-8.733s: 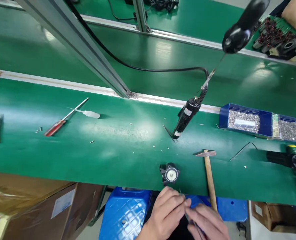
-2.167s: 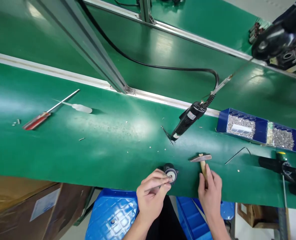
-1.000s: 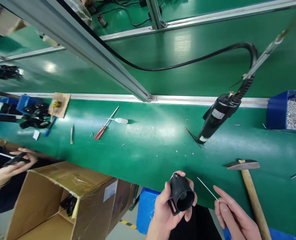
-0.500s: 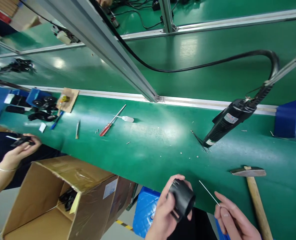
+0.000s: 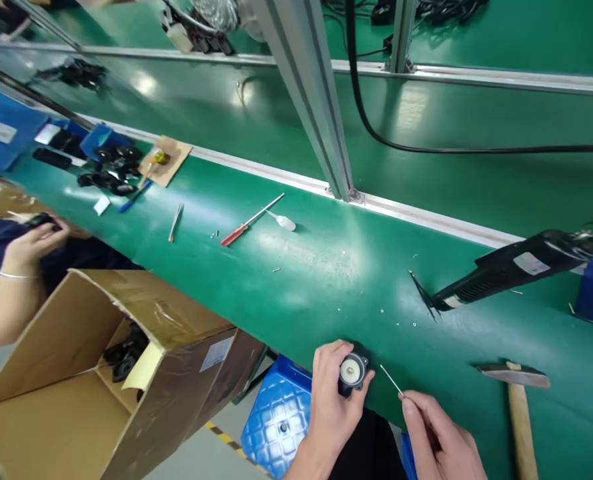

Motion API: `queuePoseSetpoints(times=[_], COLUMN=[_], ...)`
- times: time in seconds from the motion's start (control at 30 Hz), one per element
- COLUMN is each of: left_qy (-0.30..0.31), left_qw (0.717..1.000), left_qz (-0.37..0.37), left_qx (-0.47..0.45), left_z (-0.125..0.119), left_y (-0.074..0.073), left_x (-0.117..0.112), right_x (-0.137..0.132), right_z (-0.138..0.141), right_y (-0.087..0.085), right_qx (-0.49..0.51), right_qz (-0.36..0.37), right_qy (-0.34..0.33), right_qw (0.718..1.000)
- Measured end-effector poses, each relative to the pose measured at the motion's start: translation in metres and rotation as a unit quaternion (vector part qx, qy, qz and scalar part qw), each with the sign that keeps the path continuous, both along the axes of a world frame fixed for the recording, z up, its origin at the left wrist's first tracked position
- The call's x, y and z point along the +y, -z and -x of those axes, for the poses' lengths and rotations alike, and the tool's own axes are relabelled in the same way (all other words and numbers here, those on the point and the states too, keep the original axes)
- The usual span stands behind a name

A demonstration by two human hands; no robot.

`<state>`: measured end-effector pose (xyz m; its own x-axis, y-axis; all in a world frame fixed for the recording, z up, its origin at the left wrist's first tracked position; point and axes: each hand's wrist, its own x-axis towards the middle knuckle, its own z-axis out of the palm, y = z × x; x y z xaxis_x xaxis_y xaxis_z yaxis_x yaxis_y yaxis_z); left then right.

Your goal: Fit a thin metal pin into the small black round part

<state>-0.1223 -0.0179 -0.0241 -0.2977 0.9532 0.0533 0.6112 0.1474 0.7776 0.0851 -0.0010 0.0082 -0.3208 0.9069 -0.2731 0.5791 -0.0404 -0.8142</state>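
My left hand (image 5: pixel 333 393) is closed around a black round housing (image 5: pixel 359 385) at the bench's front edge. The housing's end faces up, with a white disc (image 5: pixel 351 371) inside a dark rim. To its right, my right hand (image 5: pixel 433 427) pinches a thin metal rod (image 5: pixel 391 381) near its lower end. The rod's free tip points up and left toward the housing, apart from it. A hammer (image 5: pixel 519 400) with a wooden handle lies to the right of my right hand. Beyond my hands, a black corded power tool (image 5: pixel 511 270) rests slanted, its tip near dark thin pieces (image 5: pixel 423 293).
A red-handled screwdriver (image 5: pixel 236 233), a small white dropper bottle (image 5: pixel 285 222) and tweezers (image 5: pixel 176 222) lie on the green bench. An open cardboard box (image 5: pixel 176 373) and blue stool (image 5: pixel 276 420) stand before it. A metal post (image 5: pixel 321 100) rises behind. At left, a co-worker's hand (image 5: pixel 31 250) holds a dark part.
My left hand has turned the housing, so its end with the white disc now faces up. My right hand has moved left with the rod. The whole view has shifted and rotated.
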Motion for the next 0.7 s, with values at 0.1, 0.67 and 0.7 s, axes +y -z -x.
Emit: queuePoseSetpoints(times=[0.1, 0.67, 0.7], left_qy=[-0.005, -0.016, -0.015], left_qw=[1.0, 1.0, 1.0], left_qz=[-0.014, -0.014, -0.014], left_qx=[-0.006, -0.007, -0.006], left_z=[-0.002, -0.005, -0.005], left_y=[0.002, 0.003, 0.004], left_x=[0.0, 0.0, 0.0], right_x=[0.009, 0.015, 0.014], right_z=[0.004, 0.011, 0.012], right_y=[0.001, 0.003, 0.003], right_qx=[-0.013, -0.007, -0.008], right_qz=[-0.05, -0.069, -0.065], right_qy=[-0.04, -0.082, -0.081], right_qw=[0.998, 0.994, 0.995])
